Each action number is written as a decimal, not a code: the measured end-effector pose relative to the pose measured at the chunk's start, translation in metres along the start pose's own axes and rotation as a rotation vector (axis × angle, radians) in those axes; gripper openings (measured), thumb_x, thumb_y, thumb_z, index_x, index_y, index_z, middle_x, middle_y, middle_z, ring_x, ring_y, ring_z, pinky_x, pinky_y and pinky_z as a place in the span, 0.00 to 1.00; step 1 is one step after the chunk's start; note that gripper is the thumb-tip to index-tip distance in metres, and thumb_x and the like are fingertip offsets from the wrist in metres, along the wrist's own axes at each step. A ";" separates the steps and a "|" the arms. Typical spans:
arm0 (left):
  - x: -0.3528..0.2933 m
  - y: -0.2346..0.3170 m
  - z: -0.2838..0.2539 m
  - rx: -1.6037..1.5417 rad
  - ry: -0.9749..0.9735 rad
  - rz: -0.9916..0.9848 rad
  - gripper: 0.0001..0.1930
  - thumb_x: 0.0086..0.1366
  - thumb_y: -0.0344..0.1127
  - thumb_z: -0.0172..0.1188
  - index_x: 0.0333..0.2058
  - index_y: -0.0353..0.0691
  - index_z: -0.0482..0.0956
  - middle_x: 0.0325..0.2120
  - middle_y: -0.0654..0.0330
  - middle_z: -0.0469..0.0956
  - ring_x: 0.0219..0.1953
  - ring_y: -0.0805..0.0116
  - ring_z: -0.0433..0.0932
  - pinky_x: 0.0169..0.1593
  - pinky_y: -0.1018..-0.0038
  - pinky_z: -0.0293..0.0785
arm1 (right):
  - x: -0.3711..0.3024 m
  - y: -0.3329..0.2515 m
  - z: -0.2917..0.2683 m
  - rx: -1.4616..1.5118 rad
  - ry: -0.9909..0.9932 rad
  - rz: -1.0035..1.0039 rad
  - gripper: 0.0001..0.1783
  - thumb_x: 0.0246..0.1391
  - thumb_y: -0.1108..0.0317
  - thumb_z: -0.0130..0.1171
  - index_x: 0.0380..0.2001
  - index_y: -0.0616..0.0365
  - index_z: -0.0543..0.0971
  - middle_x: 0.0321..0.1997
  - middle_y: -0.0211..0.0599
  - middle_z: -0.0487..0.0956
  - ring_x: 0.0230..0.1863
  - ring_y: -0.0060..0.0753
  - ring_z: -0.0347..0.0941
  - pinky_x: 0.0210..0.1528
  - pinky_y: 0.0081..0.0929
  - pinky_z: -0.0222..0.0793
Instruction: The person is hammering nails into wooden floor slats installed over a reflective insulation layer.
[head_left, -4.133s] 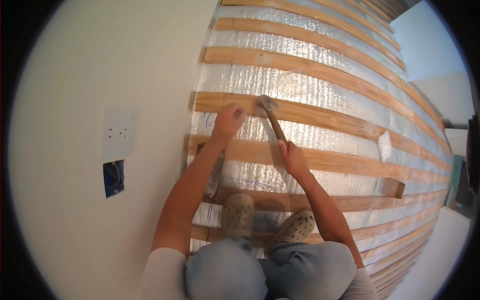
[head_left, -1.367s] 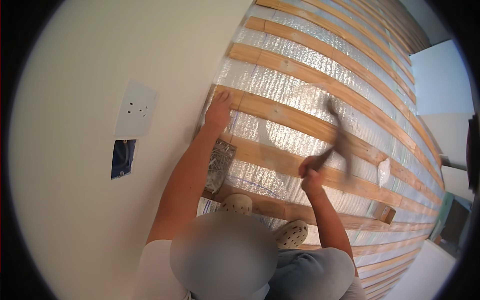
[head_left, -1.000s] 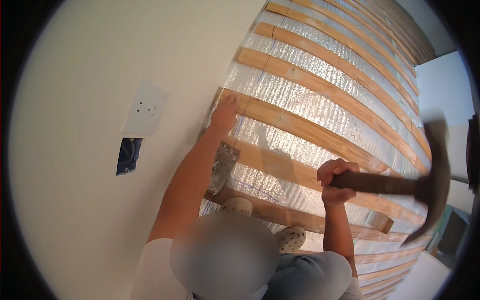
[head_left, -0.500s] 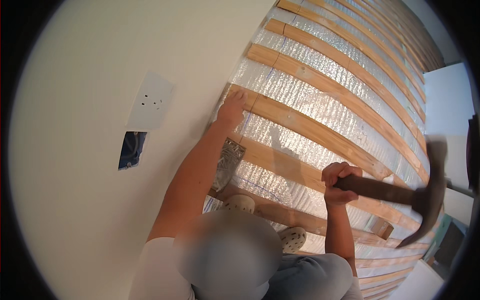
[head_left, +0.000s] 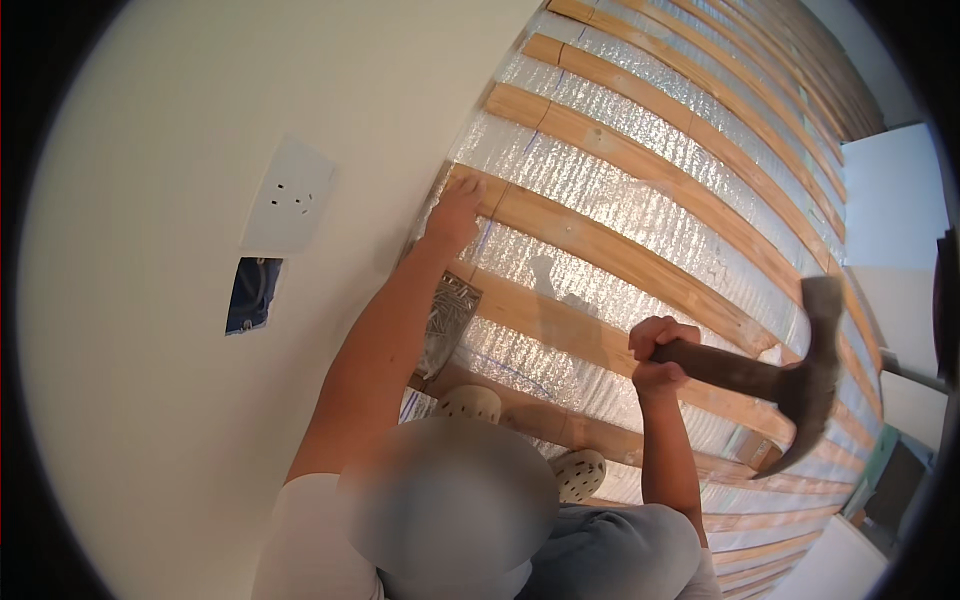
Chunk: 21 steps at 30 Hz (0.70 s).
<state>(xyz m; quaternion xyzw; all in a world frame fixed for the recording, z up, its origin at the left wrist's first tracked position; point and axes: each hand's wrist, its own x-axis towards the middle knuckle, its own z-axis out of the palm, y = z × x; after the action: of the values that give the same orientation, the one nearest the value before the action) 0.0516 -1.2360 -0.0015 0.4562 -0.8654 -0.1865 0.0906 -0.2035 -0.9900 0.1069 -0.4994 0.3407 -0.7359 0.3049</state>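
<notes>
My right hand [head_left: 662,352] is wrapped round the dark handle of a claw hammer [head_left: 735,370], which is raised above the floor with its metal head to the right. My left hand [head_left: 456,213] lies on the wall end of a wooden batten [head_left: 590,240], fingers stretched over the wood. Whether a nail stands under those fingertips is too small to make out. Beside my left forearm sits an open box of nails [head_left: 452,308], partly hidden by the arm.
Parallel battens [head_left: 640,150] cross silvery foil insulation [head_left: 560,355]. The wall at left has a white socket plate [head_left: 290,195] and an open blue back box [head_left: 252,296]. A small cardboard box [head_left: 757,450] lies to the right. My clogs [head_left: 580,474] rest near the battens.
The hammer and my right hand have shifted left in the picture, and the hammer head is less blurred. My left hand stays on the batten's end. The whole view has shifted slightly.
</notes>
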 end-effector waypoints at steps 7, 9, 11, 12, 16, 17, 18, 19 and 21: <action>-0.001 -0.009 0.007 -0.066 -0.072 -0.026 0.31 0.52 0.17 0.50 0.58 0.37 0.64 0.63 0.54 0.59 0.65 0.51 0.57 0.65 0.65 0.59 | -0.015 0.023 -0.014 -0.657 -0.091 1.084 0.27 0.65 0.48 0.43 0.22 0.59 0.69 0.15 0.31 0.69 0.12 0.21 0.62 0.15 0.23 0.57; -0.006 -0.009 0.002 -0.062 -0.024 -0.018 0.31 0.52 0.17 0.50 0.59 0.37 0.64 0.63 0.54 0.59 0.65 0.52 0.57 0.65 0.66 0.59 | 0.002 -0.010 0.008 -0.598 -0.100 0.900 0.30 0.64 0.43 0.40 0.21 0.59 0.69 0.14 0.30 0.68 0.12 0.20 0.62 0.15 0.21 0.56; -0.008 -0.004 -0.008 -0.057 0.026 0.002 0.32 0.52 0.17 0.49 0.59 0.37 0.64 0.63 0.55 0.60 0.65 0.53 0.57 0.65 0.66 0.59 | 0.003 -0.018 0.013 -0.549 -0.106 0.574 0.36 0.61 0.34 0.34 0.21 0.58 0.69 0.11 0.27 0.65 0.12 0.19 0.62 0.14 0.19 0.54; -0.004 0.002 -0.011 -0.056 -0.004 -0.016 0.32 0.52 0.18 0.49 0.59 0.39 0.65 0.63 0.55 0.60 0.65 0.54 0.57 0.66 0.66 0.58 | -0.003 -0.012 0.006 -0.523 -0.114 0.455 0.37 0.61 0.34 0.34 0.21 0.58 0.69 0.11 0.27 0.65 0.13 0.19 0.62 0.15 0.20 0.54; -0.004 0.004 -0.001 -0.043 0.003 0.014 0.33 0.50 0.17 0.51 0.59 0.37 0.64 0.63 0.53 0.60 0.65 0.53 0.58 0.65 0.65 0.59 | -0.050 0.032 -0.023 -0.843 -0.130 0.572 0.31 0.63 0.41 0.39 0.22 0.58 0.70 0.16 0.31 0.69 0.15 0.21 0.64 0.16 0.23 0.58; -0.003 0.002 0.011 -0.049 0.002 0.026 0.33 0.50 0.17 0.51 0.59 0.37 0.64 0.63 0.53 0.60 0.65 0.53 0.58 0.65 0.65 0.59 | -0.056 0.046 -0.039 -0.984 -0.293 0.651 0.27 0.65 0.46 0.41 0.24 0.59 0.70 0.15 0.30 0.68 0.14 0.22 0.64 0.16 0.24 0.59; -0.005 -0.008 0.025 -0.080 0.007 0.023 0.33 0.50 0.17 0.52 0.58 0.36 0.65 0.62 0.52 0.61 0.64 0.52 0.58 0.65 0.65 0.59 | -0.053 0.047 -0.042 -0.928 -0.258 0.838 0.27 0.66 0.47 0.40 0.24 0.60 0.70 0.15 0.31 0.68 0.15 0.23 0.64 0.17 0.25 0.59; -0.001 -0.014 0.020 -0.104 0.021 0.024 0.32 0.50 0.18 0.52 0.58 0.36 0.65 0.62 0.51 0.61 0.64 0.52 0.59 0.65 0.64 0.59 | -0.042 0.049 -0.034 -0.863 -0.220 1.012 0.28 0.66 0.47 0.39 0.24 0.61 0.70 0.15 0.31 0.68 0.15 0.24 0.65 0.18 0.26 0.60; -0.002 -0.006 0.007 -0.063 -0.008 0.004 0.33 0.50 0.17 0.51 0.59 0.37 0.65 0.62 0.51 0.62 0.64 0.50 0.59 0.65 0.64 0.59 | -0.024 0.030 -0.011 -0.713 -0.124 1.052 0.28 0.66 0.47 0.40 0.23 0.60 0.70 0.15 0.31 0.68 0.15 0.23 0.64 0.18 0.26 0.60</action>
<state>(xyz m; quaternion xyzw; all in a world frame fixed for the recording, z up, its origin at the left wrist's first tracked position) 0.0547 -1.2358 -0.0102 0.4506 -0.8604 -0.2152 0.1019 -0.2027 -0.9868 0.0674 -0.3778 0.7462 -0.2990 0.4595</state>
